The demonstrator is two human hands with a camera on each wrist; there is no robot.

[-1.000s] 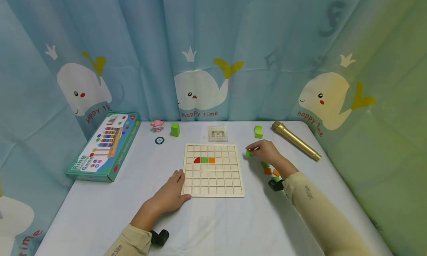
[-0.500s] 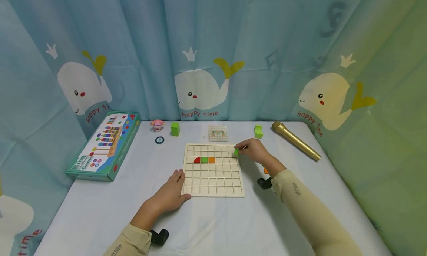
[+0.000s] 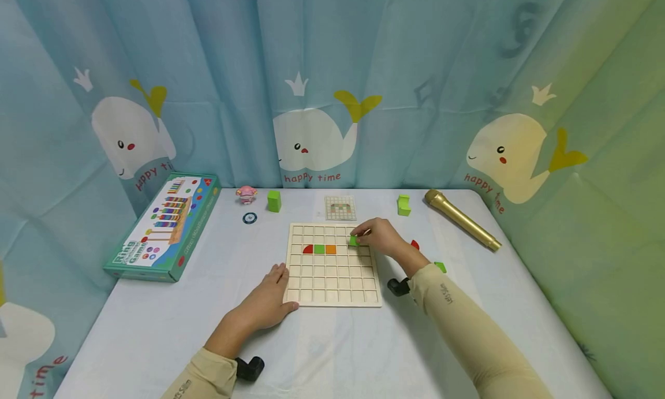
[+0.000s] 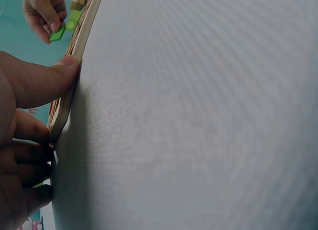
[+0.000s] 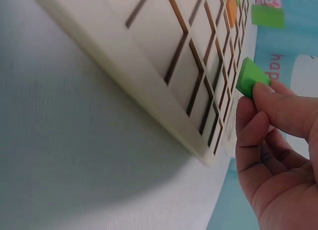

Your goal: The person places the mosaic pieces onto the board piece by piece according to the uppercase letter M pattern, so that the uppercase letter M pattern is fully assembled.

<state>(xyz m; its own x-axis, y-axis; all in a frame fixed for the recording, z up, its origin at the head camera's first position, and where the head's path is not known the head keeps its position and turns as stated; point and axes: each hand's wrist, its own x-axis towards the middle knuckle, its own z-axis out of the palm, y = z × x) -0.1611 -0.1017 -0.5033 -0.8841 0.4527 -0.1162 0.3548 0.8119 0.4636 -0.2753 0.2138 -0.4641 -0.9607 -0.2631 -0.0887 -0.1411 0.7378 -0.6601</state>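
Observation:
My right hand [image 3: 381, 237] pinches a small green tile [image 5: 251, 77] between thumb and fingers, over the upper right part of the pale wooden grid board [image 3: 332, 283]. Side by side in one row of the board lie a red quarter-round tile [image 3: 309, 249], a green square tile [image 3: 319, 249] and an orange square tile [image 3: 331, 249]. My left hand [image 3: 265, 301] rests at the board's lower left corner. Its fingers lie along the left side, and in the left wrist view the thumb [image 4: 49, 81] touches the board's edge.
Beyond the board lies a pattern card [image 3: 340, 208]. Green blocks [image 3: 274, 201], a pink figurine [image 3: 246, 194] and a round disc [image 3: 250, 218] stand back left, near a game box [image 3: 163, 226]. A gold microphone [image 3: 462, 220] lies right. Loose red [image 3: 415, 245] and green [image 3: 440, 267] tiles show around the right forearm.
My right hand has moved left with the green tile, from beside the board to over its grid. The left hand has stayed in place.

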